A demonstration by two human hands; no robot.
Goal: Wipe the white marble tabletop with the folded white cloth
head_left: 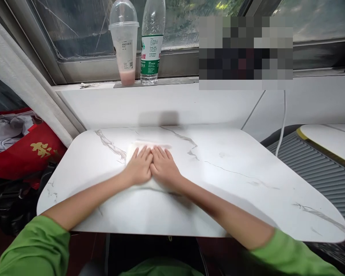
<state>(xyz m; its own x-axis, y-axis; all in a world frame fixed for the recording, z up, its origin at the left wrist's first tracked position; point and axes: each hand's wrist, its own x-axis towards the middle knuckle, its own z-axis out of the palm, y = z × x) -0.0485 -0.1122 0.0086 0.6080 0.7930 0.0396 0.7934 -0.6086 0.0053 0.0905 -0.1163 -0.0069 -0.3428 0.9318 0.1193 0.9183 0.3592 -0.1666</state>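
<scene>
Well inside the tabletop's point(232, 153) edges, both hands point(138, 167) point(165, 167) lie together, flat on a pale cloth point(154, 184).

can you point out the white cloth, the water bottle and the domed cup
White cloth point(129, 154): head view, on its exposed upper left part
Water bottle point(151, 54): head view, on its label
Domed cup point(127, 54): head view, on its printed label
</scene>
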